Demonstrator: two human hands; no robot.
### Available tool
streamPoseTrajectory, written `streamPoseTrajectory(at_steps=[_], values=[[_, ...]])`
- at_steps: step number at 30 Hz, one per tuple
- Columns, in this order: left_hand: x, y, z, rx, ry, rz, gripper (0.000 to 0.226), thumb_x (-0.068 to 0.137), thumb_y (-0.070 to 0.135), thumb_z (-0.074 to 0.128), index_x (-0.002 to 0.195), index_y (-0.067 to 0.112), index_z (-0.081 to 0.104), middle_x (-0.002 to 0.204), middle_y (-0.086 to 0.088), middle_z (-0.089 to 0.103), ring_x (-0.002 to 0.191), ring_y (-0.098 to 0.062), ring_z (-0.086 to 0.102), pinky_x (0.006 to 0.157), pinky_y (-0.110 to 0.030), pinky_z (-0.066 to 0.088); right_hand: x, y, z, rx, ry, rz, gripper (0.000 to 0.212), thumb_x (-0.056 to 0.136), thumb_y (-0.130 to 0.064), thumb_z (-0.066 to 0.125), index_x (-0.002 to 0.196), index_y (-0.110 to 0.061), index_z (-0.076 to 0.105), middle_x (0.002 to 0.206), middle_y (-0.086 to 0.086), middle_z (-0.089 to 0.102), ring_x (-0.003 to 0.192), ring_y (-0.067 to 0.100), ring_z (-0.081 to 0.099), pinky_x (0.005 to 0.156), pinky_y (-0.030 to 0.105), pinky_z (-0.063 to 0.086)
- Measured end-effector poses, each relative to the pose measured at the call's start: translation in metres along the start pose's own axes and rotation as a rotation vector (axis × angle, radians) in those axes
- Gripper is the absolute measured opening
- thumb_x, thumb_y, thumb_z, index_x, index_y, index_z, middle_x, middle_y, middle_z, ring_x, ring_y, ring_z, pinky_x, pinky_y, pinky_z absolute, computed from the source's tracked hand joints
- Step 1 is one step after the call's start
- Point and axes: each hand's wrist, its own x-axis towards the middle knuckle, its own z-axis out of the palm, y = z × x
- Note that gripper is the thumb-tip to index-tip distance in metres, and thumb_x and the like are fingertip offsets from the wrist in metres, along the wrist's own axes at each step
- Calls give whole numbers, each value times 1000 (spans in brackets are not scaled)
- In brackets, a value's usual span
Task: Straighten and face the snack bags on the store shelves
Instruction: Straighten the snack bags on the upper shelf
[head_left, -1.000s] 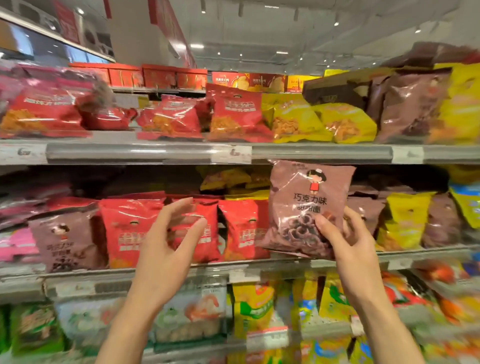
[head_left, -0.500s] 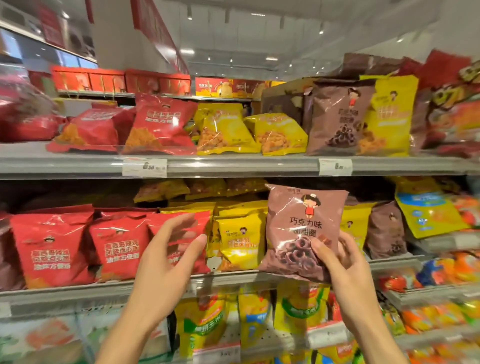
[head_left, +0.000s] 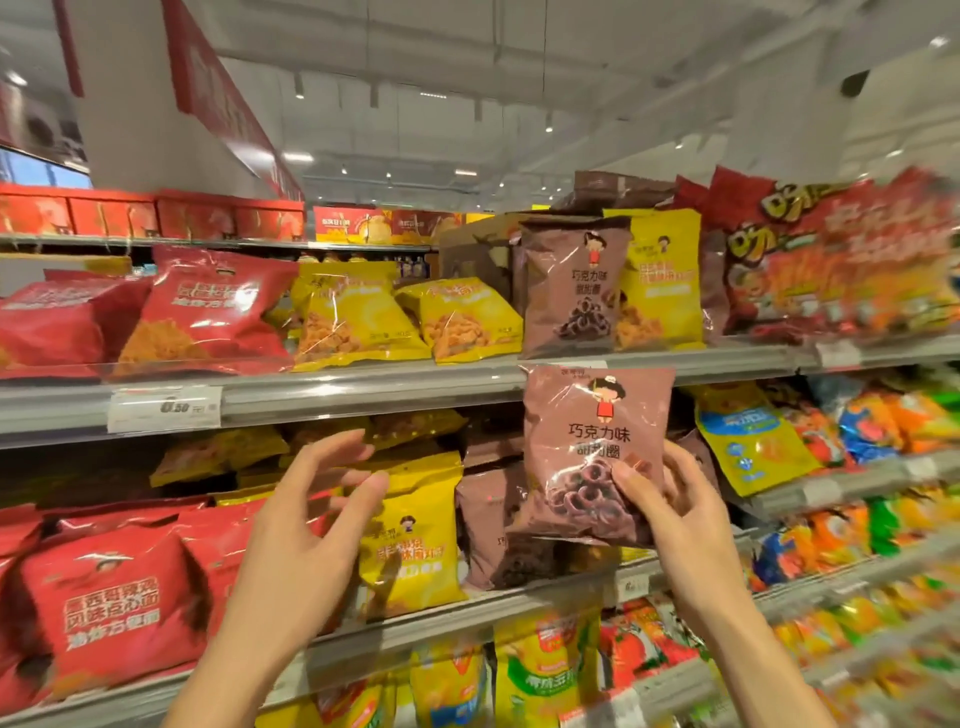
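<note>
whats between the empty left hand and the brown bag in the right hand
In the head view, a yellow snack bag and a brown bag standing on the shelf behind lie between the left hand and the held brown bag.

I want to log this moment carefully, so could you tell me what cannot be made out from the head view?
- Right hand: its fingers behind the brown bag are hidden by the bag.
- Brown bags on the middle shelf: partly hidden by the held bag.
- Big red bags, upper right: print smeared by motion blur.
- Price tag: figures too blurred to read surely.
- Lower shelves, right: blurred, cut by the frame edge.
</note>
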Motion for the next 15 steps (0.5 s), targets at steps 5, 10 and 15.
streamPoseTrajectory(at_steps=[5, 10, 15], values=[[20, 19, 42, 38, 15, 50, 38, 82, 48, 66, 120, 41, 64, 110, 21, 72, 103, -1, 67, 85, -21, 48, 35, -1, -33, 54, 29, -28, 61, 76, -44, 82, 130, -26, 61, 114, -6, 77, 106, 15, 74, 84, 23, 60], [37, 43, 105, 94, 32, 116, 43, 81, 55, 63, 122, 44, 62, 110, 30, 69, 104, 5, 66, 85, -18, 47, 81, 3, -79, 92, 10, -73, 59, 74, -40, 78, 128, -21, 61, 111, -4, 78, 104, 16, 75, 77, 21, 60], [59, 73, 183, 173, 51, 169, 34, 89, 49, 67, 122, 46, 60, 109, 30, 67, 101, 10, 64, 75, -2, 43, 132, 2, -133, 96, -63, -98, 55, 78, -41, 77, 128, -26, 61, 114, -9, 77, 107, 12, 73, 80, 18, 58]])
